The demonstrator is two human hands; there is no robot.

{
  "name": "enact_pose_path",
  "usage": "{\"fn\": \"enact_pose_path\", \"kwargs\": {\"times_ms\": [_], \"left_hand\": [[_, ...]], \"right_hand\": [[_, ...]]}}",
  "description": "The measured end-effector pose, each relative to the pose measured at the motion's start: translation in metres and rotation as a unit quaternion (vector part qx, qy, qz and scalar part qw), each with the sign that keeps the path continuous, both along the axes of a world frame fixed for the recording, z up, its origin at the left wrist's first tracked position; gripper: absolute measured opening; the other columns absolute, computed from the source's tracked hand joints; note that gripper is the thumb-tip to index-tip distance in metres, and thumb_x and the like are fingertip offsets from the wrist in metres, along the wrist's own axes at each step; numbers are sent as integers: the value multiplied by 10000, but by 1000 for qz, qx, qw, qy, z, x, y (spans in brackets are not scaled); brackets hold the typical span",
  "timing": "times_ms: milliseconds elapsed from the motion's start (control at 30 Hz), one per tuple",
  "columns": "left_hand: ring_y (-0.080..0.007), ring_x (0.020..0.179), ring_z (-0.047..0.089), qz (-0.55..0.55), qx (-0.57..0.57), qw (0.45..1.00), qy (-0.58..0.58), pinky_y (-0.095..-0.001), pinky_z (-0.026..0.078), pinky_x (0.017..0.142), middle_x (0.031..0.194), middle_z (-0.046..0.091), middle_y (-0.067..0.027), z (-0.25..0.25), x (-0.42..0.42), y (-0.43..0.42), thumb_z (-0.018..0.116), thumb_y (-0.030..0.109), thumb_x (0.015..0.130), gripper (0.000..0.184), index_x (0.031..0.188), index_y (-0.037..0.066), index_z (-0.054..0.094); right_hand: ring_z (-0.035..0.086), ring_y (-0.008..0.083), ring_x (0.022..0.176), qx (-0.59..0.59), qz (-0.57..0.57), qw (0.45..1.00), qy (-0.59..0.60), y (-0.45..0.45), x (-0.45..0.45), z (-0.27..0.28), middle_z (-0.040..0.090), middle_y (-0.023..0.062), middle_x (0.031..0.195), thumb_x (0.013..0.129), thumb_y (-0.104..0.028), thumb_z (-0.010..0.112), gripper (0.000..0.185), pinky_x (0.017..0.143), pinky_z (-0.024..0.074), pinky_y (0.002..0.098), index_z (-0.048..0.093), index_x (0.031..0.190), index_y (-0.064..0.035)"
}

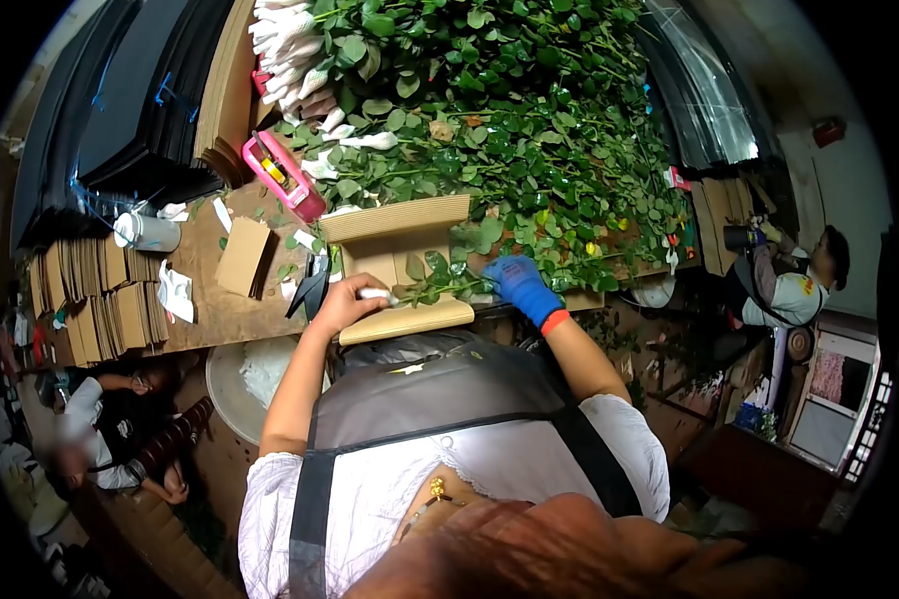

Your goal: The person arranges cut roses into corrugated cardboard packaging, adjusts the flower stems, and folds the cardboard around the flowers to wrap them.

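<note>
In the head view, a sheet of corrugated cardboard [410, 321] lies folded up at its far and near sides on the bench in front of me. Across it rests a leafy rose stem [432, 280], its head end in a white sleeve [374, 294]. My left hand [342, 305], bare, is closed around that white end at the sheet's left side. My right hand [521, 286], in a blue glove with an orange cuff, is closed on the stem's other end, whose tip its fingers hide.
A large pile of leafy roses [529, 120] covers the back, white-sleeved heads [290, 60] at left. A pink tape dispenser [285, 175], stacked cardboard pieces [100, 299] and a white cup [148, 232] stand left. A basin [232, 389] is below. Two people [105, 439] work at either side.
</note>
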State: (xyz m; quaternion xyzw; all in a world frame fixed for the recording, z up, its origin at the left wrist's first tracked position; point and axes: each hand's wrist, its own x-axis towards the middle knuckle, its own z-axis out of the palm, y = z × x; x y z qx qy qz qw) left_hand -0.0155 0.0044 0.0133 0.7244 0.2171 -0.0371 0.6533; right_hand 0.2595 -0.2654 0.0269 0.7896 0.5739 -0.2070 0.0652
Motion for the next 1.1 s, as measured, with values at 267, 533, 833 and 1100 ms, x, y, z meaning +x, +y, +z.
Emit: {"fn": "enact_pose_path", "kwargs": {"times_ms": [267, 533, 833, 1100], "left_hand": [[-237, 867, 654, -105, 105, 989, 0, -334, 527, 773, 948, 654, -110, 31, 8, 6, 829, 113, 746, 359, 1078, 63, 702], [-268, 907, 652, -135, 144, 979, -61, -356, 519, 808, 940, 676, -112, 22, 5, 13, 776, 167, 817, 219, 1004, 56, 751], [-314, 975, 616, -222, 191, 956, 9, -386, 505, 837, 1030, 606, -140, 38, 19, 17, 748, 217, 841, 305, 1101, 69, 691], [-311, 961, 617, -195, 225, 948, -113, -397, 506, 846, 983, 612, -120, 25, 7, 17, 750, 184, 813, 206, 952, 41, 701]], "right_hand": [[666, 326, 982, 293, -206, 931, 73, 93, 91, 96, 708, 113, 1067, 912, -352, 622, 276, 847, 545, 409, 700, 1126, -195], [575, 369, 1129, 244, -148, 941, -181, 154, 159, 20, 621, 138, 1264, 799, -180, 684, 267, 980, 461, 479, 680, 1056, -105], [605, 334, 1068, 401, -118, 891, -179, 105, 153, 133, 673, 90, 1164, 737, -97, 710, 304, 948, 474, 475, 679, 1038, -130], [637, 336, 1107, 451, -94, 878, -127, 67, 118, 159, 681, 112, 1213, 773, -68, 657, 421, 980, 489, 434, 674, 1193, -99]]}}
